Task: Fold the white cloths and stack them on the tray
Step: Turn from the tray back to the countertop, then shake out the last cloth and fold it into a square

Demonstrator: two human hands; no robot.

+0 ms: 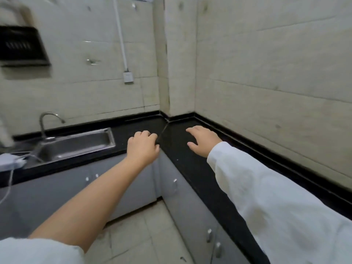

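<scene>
Bare countertop (192, 168) ahead; walls (266, 73) behind, sink (76, 144) left.

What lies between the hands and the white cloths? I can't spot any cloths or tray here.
Neither shows. Left hand and right hand reach over bare black countertop at the corner; only the sink lies nearby, to the left.
</scene>
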